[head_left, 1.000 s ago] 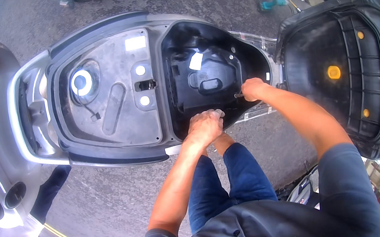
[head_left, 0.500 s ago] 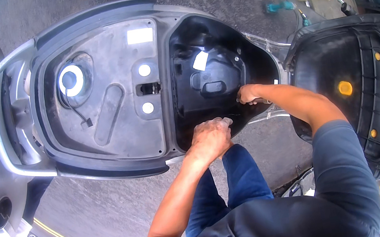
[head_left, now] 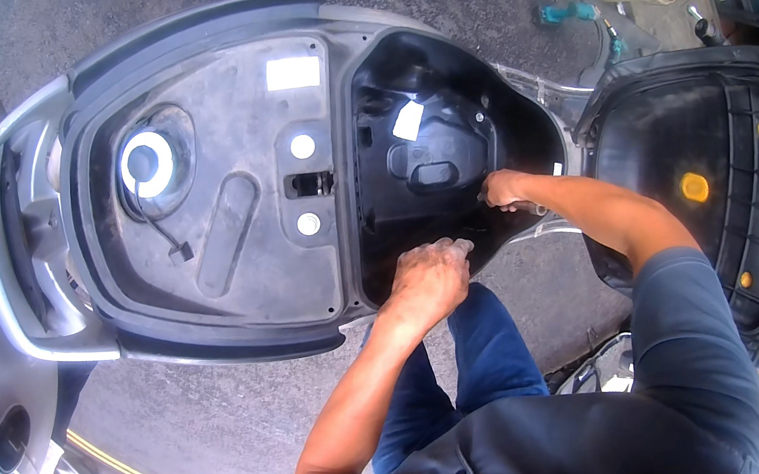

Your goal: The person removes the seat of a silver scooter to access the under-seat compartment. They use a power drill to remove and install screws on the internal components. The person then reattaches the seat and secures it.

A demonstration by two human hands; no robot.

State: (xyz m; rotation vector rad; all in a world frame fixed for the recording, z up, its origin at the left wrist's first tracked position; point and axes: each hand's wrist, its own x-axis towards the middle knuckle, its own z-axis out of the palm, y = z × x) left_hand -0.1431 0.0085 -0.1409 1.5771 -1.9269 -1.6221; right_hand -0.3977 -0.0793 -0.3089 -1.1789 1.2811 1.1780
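One black bin (head_left: 445, 149) is lying lengthwise left to right in the scooter (head_left: 288, 263), tapering toward the open seat (head_left: 658, 173); the left hand (head_left: 432, 275) is half-curling at its near side, the right hand (head_left: 505, 189) bunching inside, their holds unclear.

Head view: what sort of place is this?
Outdoors, probably a roadside work spot: a scooter with its seat open, a yellow line along the asphalt, and a teal item, seemingly a power tool, on the ground.

The storage bin (head_left: 445, 146) looks glossy plastic, the road (head_left: 227, 406) rough and matt.
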